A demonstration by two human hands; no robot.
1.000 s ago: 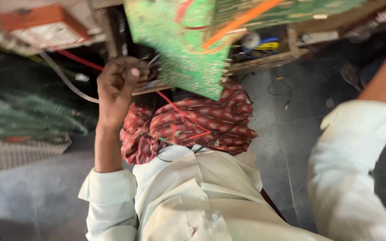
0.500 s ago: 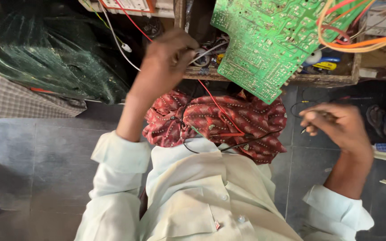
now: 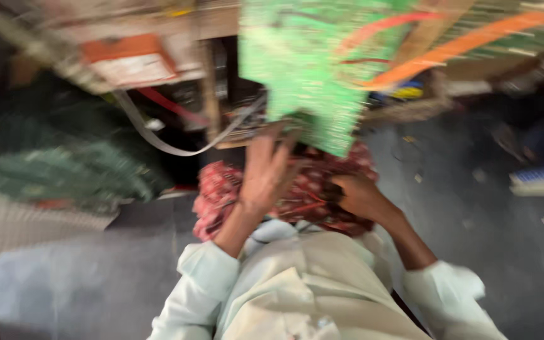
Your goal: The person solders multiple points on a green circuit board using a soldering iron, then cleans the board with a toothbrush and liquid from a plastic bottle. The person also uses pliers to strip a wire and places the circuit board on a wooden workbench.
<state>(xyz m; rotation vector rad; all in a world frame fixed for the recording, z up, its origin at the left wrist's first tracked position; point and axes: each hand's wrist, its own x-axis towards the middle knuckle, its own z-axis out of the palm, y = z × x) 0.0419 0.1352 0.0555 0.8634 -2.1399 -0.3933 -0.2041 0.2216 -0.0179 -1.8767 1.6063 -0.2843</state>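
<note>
The frame is blurred by motion. A large green circuit board (image 3: pixel 310 82) with orange wires (image 3: pixel 454 47) hangs from a cluttered wooden shelf (image 3: pixel 410 110) in front of me. My left hand (image 3: pixel 266 173) reaches up with its fingers stretched out, the tips at the board's lower edge beside a grey ribbon cable (image 3: pixel 171 148). My right hand (image 3: pixel 357 196) is lower, fingers curled, resting against a red patterned cloth (image 3: pixel 221 189) on my lap, close to thin red wires. Whether it grips anything is hidden by the blur.
An orange and white box (image 3: pixel 133 60) sits on the shelf at upper left. A pile of dark green boards (image 3: pixel 51 170) lies at left. Grey floor (image 3: pixel 461 201) spreads to the right, with a blue and white object (image 3: pixel 543 179) at its edge.
My left hand has opened from its grip among the wires and dropped to the board's lower edge. My right hand moved in from the right, down onto the red cloth. The view shifted.
</note>
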